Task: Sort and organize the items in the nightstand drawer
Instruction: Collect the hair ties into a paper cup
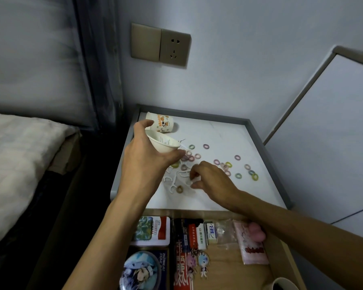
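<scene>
My left hand [144, 155] grips a white paper cup [164, 143], tilted with its mouth toward the right, above the nightstand top [222, 193]. A few floss picks show inside the cup. My right hand [210, 181] has its fingers curled down on a pile of white floss picks [176, 178] and seems to pinch one. Several small coloured hair ties [228, 164] lie scattered over the white top. The open drawer [224, 260] below holds boxes, packets and keychain figures.
A second printed paper cup [160, 122] lies on its side at the back left of the top. A wall socket [174, 48] is above. The bed [19, 160] is on the left. A dark cup's rim [283, 284] shows at the drawer's lower right.
</scene>
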